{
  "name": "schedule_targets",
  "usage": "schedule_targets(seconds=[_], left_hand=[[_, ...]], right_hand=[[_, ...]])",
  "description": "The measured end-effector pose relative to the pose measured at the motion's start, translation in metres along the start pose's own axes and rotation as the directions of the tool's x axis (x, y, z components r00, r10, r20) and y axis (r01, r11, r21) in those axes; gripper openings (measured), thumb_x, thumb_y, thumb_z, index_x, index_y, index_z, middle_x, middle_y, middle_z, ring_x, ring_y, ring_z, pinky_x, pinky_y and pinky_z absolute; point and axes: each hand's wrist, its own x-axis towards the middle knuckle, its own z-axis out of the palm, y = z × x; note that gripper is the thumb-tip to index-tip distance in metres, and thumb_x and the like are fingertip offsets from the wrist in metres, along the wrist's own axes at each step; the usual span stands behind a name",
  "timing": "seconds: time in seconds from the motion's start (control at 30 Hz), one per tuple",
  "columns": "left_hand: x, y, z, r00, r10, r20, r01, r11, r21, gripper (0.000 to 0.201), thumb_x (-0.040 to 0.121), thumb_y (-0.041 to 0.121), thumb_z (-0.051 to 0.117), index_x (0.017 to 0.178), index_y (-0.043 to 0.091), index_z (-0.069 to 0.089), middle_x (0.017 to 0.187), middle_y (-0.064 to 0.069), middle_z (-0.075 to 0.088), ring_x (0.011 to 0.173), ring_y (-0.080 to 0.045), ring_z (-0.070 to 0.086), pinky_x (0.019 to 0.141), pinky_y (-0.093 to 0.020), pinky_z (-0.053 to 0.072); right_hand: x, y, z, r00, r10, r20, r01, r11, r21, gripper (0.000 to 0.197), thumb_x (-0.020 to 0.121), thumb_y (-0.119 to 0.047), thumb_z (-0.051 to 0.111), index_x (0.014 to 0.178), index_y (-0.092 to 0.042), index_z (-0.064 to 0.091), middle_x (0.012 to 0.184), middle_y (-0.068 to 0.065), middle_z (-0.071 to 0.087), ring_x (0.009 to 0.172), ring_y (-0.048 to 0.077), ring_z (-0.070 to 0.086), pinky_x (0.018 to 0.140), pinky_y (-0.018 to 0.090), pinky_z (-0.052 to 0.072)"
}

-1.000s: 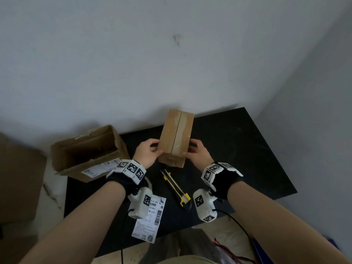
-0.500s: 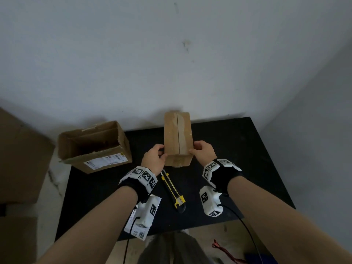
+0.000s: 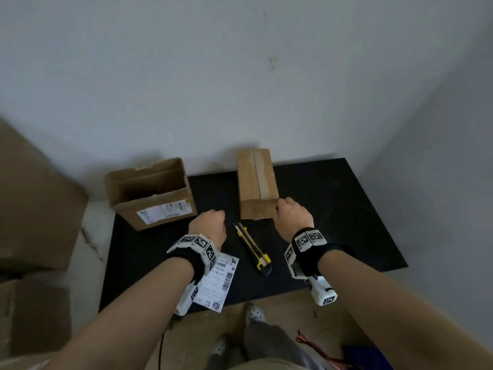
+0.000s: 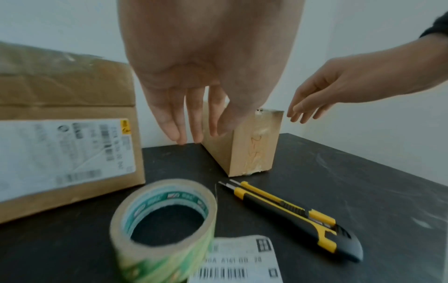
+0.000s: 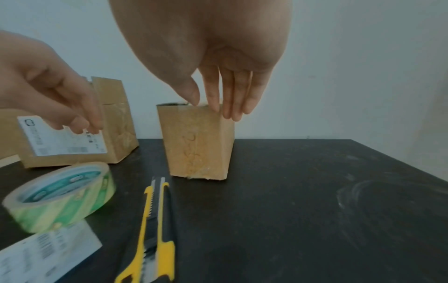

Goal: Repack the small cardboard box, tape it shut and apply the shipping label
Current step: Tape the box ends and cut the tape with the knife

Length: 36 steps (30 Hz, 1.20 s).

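The small cardboard box (image 3: 257, 182) stands closed on the black table (image 3: 333, 209), with a strip of tape along its top seam. My right hand (image 3: 289, 210) hovers at the box's near right top corner. Its fingers (image 5: 227, 99) are straight and hold nothing, and whether they touch the edge is unclear. My left hand (image 3: 210, 222) is off the box to its left, fingers (image 4: 184, 122) hanging straight down and empty. A tape roll (image 4: 164, 226) and the white shipping label (image 3: 217, 283) lie near the front edge, under my left wrist.
A yellow and black utility knife (image 3: 253, 248) lies just in front of the small box. A bigger open cardboard box (image 3: 152, 193) with a white label stands at the table's left rear corner. Large cartons (image 3: 29, 204) stand on the floor at left. Walls close off the back and right.
The small box, held between both hands earlier, now stands on the table. My left hand has let go and drawn back to the left. My right hand has loosened at the near right corner.
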Motion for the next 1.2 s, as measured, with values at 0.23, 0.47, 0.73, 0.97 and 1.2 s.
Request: schedule_targets(seconds=[0.23,0.47,0.73,0.97,1.2], left_hand=[[-0.025,-0.039,0.026,0.991,-0.038,0.126,0.052,0.992,-0.114,0.027,0.093,0.022,0.052,0.120,0.021,0.055,0.116,-0.002,0.060,0.104,-0.019,0.058,0.089,-0.034,0.049],[-0.036,-0.064,0.067,0.993,0.070,0.096,-0.045,0.969,-0.244,0.035,0.093,0.017,0.048,0.127,0.023,0.052,0.124,0.001,0.057,0.110,-0.018,0.056,0.091,-0.035,0.048],[-0.022,-0.064,0.084,0.985,0.167,0.040,-0.157,0.969,-0.191,0.037,0.096,0.017,0.044,0.133,0.020,0.048,0.136,-0.002,0.050,0.134,-0.016,0.035,0.113,-0.027,0.017],[-0.021,-0.066,0.077,0.994,0.101,0.042,-0.082,0.940,-0.331,0.027,0.095,0.017,0.043,0.117,0.018,0.058,0.120,-0.002,0.060,0.127,-0.018,0.041,0.104,-0.033,0.033],[-0.028,-0.072,0.062,0.998,0.064,0.018,-0.041,0.805,-0.591,0.023,0.094,0.015,0.050,0.114,0.018,0.059,0.110,-0.002,0.065,0.103,-0.016,0.061,0.092,-0.034,0.047]], right_hand=[[-0.025,-0.040,0.034,0.990,-0.061,0.125,0.055,0.997,0.048,0.029,0.098,-0.026,0.039,0.117,-0.011,0.055,0.119,0.007,0.055,0.107,0.027,0.056,0.088,0.037,0.044],[-0.034,-0.070,0.082,0.956,-0.090,0.281,0.062,0.992,0.107,0.029,0.096,-0.018,0.041,0.123,-0.014,0.054,0.127,0.006,0.052,0.110,0.028,0.056,0.089,0.039,0.048],[-0.026,-0.072,0.103,0.915,-0.147,0.376,0.025,0.950,0.311,0.038,0.095,-0.008,0.041,0.131,-0.015,0.051,0.135,0.003,0.051,0.118,0.020,0.053,0.095,0.029,0.043],[-0.018,-0.076,0.096,0.934,-0.155,0.323,0.008,0.910,0.414,0.035,0.094,-0.008,0.043,0.125,-0.013,0.057,0.128,0.006,0.057,0.113,0.024,0.056,0.095,0.036,0.046],[-0.012,-0.082,0.079,0.953,-0.179,0.245,0.001,0.810,0.586,0.036,0.092,-0.009,0.049,0.127,-0.014,0.056,0.121,0.009,0.062,0.112,0.023,0.057,0.096,0.032,0.045]])
